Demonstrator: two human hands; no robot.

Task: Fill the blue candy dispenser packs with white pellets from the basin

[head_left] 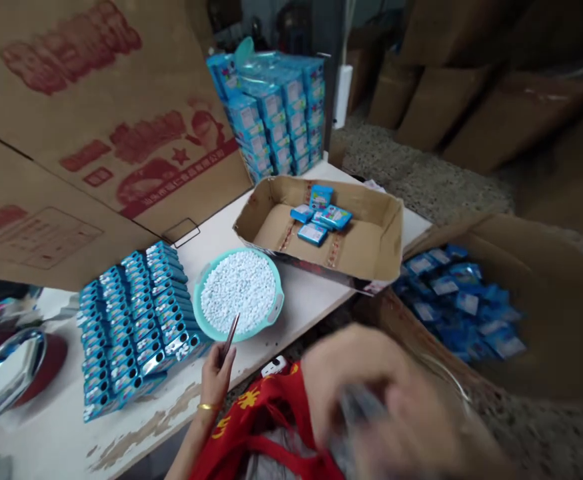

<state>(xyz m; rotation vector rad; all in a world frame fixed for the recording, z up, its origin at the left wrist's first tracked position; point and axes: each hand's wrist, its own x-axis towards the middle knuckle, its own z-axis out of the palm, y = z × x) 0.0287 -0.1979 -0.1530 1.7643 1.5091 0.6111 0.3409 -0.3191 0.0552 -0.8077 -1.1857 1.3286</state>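
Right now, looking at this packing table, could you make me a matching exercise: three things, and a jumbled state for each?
1. Round turquoise bowl
2. Shallow brown cardboard tray
3. Bare left hand with a gold-coloured bangle

A. Contains several flat blue packets
B. Grips a slim metallic utensil
C. Filled with small whitish pellets

Pairs: 1-C, 2-A, 3-B.
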